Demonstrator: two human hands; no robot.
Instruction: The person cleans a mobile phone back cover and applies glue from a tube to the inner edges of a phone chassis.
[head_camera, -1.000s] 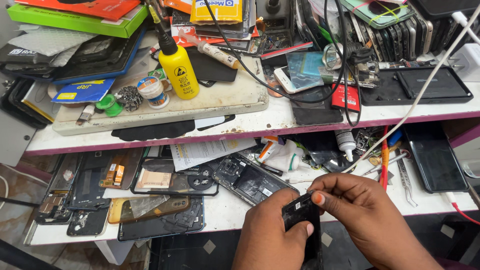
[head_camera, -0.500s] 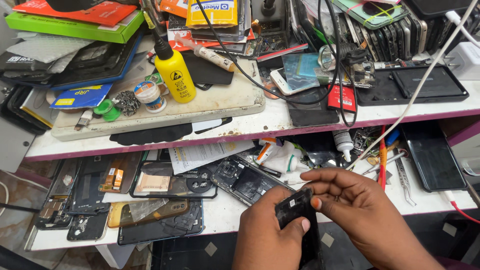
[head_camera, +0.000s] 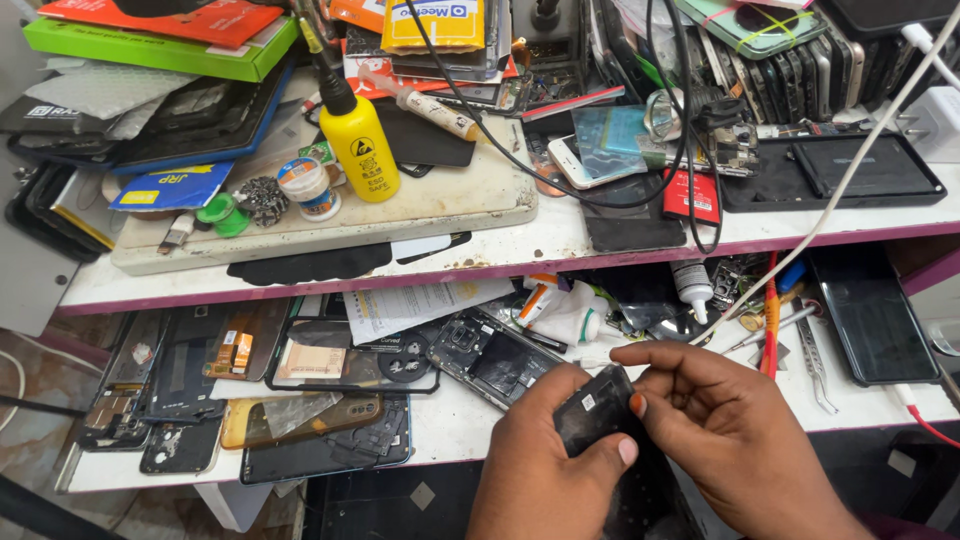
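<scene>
Head cam view, only one there was: both hands were down at the bottom edge of the frame, working on a small black phone part (head_camera: 597, 412), looked like a back cover or a slim module, hard to tell which. The left hand (head_camera: 545, 470) had it clamped from below, thumb pressed on the near face and fingers curled behind it. The right hand (head_camera: 735, 430) pinched the top edge of the same piece, thumb tip on its upper corner, fingers bent over the far side. So both hands were closed on that one part, held just in front of the lower shelf (head_camera: 460, 420).

Right behind the hands an opened phone frame (head_camera: 490, 358) lay tilted on that shelf, with a printed paper sheet (head_camera: 420, 303) just beyond it. Further left sat a bunch of gutted phone bodies and a clear case (head_camera: 350, 360). To the right were tweezers (head_camera: 812, 365), a red-handled tool (head_camera: 770, 320) and a dark phone (head_camera: 872, 315) lying flat, plus a small white glue bottle (head_camera: 692, 288).

On the upper shelf a yellow bottle with a black nozzle (head_camera: 358, 140) stood upright on a dirty white board (head_camera: 440, 205), with cables, boxes and a row of phones stacked around it
</scene>
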